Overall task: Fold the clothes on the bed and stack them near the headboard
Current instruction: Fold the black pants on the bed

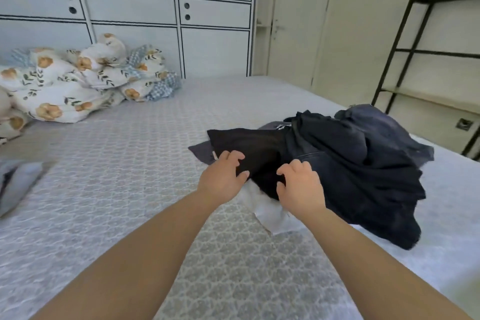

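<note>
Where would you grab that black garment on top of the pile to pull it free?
Probably by the near edge of the black garment, coming from the front, where the left hand and right hand already reach. That edge lies loose on top, while its far side disappears under the dark blue clothes.

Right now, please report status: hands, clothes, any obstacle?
Left hand and right hand open, fingers curled over black garment. Clothes pile unfolded. White cloth underneath. Nothing blocking.

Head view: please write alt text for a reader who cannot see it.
Two bare hands, left hand and right hand, reach with curled fingers onto a black garment in a dark clothes pile on a bed.
</note>
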